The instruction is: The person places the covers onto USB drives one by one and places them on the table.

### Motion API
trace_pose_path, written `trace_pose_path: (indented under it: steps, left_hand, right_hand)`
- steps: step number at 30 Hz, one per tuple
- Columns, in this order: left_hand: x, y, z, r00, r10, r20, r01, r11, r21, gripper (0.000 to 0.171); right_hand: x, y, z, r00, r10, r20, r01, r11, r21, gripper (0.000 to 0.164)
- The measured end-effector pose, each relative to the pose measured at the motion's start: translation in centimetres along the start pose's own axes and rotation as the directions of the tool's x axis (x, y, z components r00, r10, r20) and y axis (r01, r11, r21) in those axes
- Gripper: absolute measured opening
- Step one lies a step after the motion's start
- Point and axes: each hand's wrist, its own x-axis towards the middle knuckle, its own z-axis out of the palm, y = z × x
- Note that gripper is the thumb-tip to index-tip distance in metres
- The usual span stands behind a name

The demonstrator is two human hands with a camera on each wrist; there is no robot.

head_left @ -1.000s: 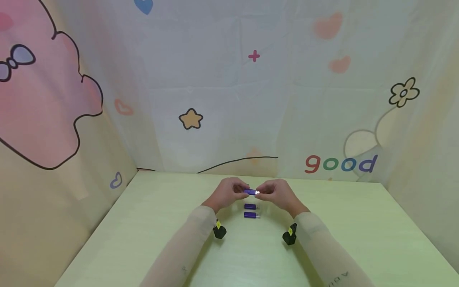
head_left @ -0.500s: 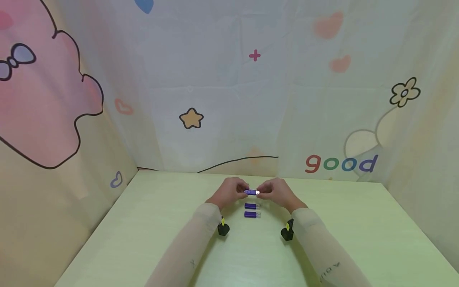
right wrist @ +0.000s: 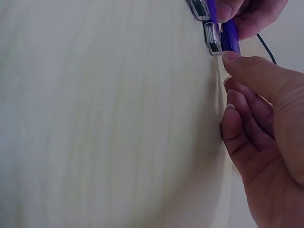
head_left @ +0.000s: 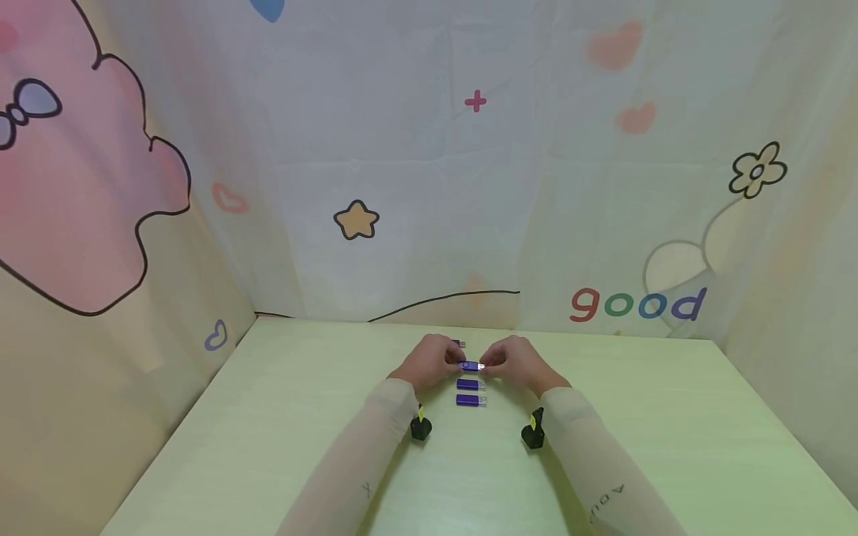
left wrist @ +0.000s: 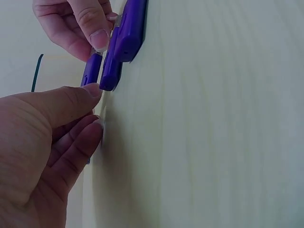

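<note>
A purple USB flash drive (head_left: 472,366) is held level between both hands, low over the table. My left hand (head_left: 432,361) pinches its purple body end with thumb and fingers. At the connector end, my right hand (head_left: 519,363) pinches it with the fingertips. In the left wrist view, the held drive's purple body (left wrist: 91,70) shows between the two hands. Nearer me lie two more purple drives, one (head_left: 467,385) just in front of the held one and another (head_left: 467,400) closest. Clear caps (right wrist: 212,39) cover their connectors. A further drive (head_left: 459,343) lies behind, mostly hidden by my left hand.
The pale green-yellow table (head_left: 295,417) reaches back to a printed curtain (head_left: 415,149) with hearts, a star and the word "good". Curtain also hangs along both sides. Small black devices (head_left: 421,426) hang below the wrists.
Both hands have come down and slightly nearer with the USB flash drive between them, toward the two lying in front. More of the drive behind now shows.
</note>
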Motion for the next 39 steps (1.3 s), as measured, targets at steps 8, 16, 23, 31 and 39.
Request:
trace_pose_path:
  steps: [8,16,23,31,39]
  left_hand:
    - [0.1,0.1,-0.1,0.998,-0.044,0.046,0.043,0.999,0.014,0.016]
    - [0.0,0.2,0.0,0.997,-0.053,0.058,0.05,0.998,0.048,0.017]
    - [-0.1,0.5,0.0,0.994,-0.072,0.083,0.068,0.996,0.049,0.019]
    - [-0.2,0.9,-0.2,0.992,-0.084,0.099,0.078,0.995,0.057,0.018]
    - [-0.4,1.1,-0.3,0.991,-0.088,0.098,0.083,0.995,0.049,0.018]
  right_hand:
    - [0.1,-0.5,-0.3,0.998,0.034,0.043,-0.033,0.999,-0.008,0.009]
    - [0.1,-0.5,-0.1,0.998,0.053,0.047,-0.052,0.998,-0.027,0.009]
    - [-0.1,-0.5,0.0,0.998,0.043,0.054,-0.043,0.999,-0.009,0.009]
    - [-0.2,-0.4,0.0,0.998,0.047,0.049,-0.046,0.999,-0.011,0.009]
    - [-0.2,0.0,0.1,0.999,0.028,0.043,-0.028,1.0,-0.011,0.008]
